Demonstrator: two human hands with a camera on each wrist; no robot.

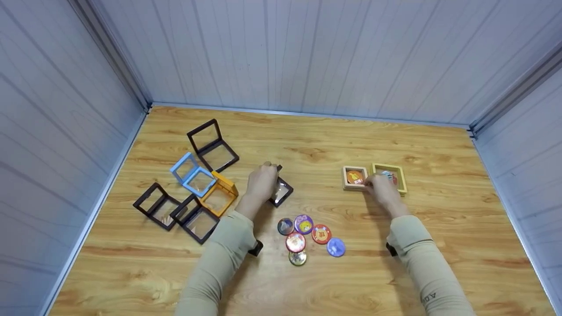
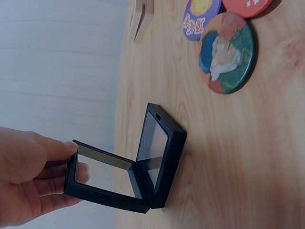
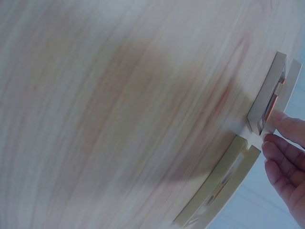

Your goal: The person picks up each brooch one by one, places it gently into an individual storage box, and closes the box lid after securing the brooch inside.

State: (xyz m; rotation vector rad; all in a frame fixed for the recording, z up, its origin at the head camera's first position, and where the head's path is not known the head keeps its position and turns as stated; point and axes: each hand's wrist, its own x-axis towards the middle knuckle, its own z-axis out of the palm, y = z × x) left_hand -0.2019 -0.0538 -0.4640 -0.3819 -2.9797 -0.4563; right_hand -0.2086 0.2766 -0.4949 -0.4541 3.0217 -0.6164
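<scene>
My left hand [image 1: 262,181] [image 2: 33,176] pinches the edge of one panel of a black hinged frame [image 1: 284,193] [image 2: 167,162]. That frame stands unfolded, its other panel on the table. With thumb and fingertips, my right hand [image 1: 381,188] [image 3: 290,152] grips the near corner of a small beige frame [image 1: 344,180] [image 3: 267,90], its panels slightly apart in the right wrist view. Inside it lies an orange badge [image 1: 354,177]. Just right of it sits a yellow frame [image 1: 405,186] [image 3: 209,191] holding a colourful badge [image 1: 389,176], partly hidden by my hand.
Several round badges [image 1: 322,234] [image 2: 228,52] lie between my forearms, some overlapping. On the left are unfolded frames: a blue one [image 1: 198,192], an orange one [image 1: 235,190] and several black ones [image 1: 237,159]. Panelled walls [image 1: 298,52] border the wooden table [image 1: 307,145].
</scene>
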